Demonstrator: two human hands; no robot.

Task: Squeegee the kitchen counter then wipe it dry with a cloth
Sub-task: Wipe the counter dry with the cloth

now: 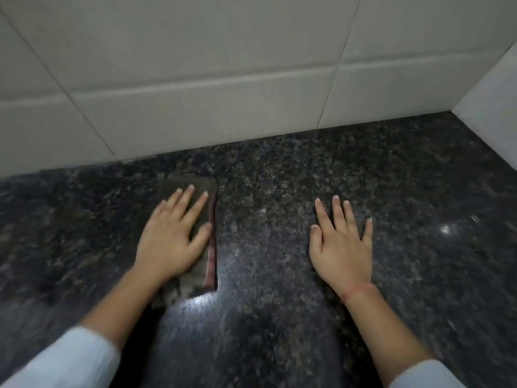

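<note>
A folded dark grey-brown cloth (pixel 202 271) with a reddish edge lies flat on the dark speckled granite counter (pixel 265 219). My left hand (pixel 174 239) presses down on the cloth with straight, spread fingers. My right hand (pixel 342 245) rests flat on the bare counter to the right, fingers straight, holding nothing. No squeegee is in view.
A white tiled wall (pixel 195 79) runs along the back of the counter. A second white wall (pixel 492 93) meets it at the right, forming a corner. Light glints off the counter near the cloth's front edge.
</note>
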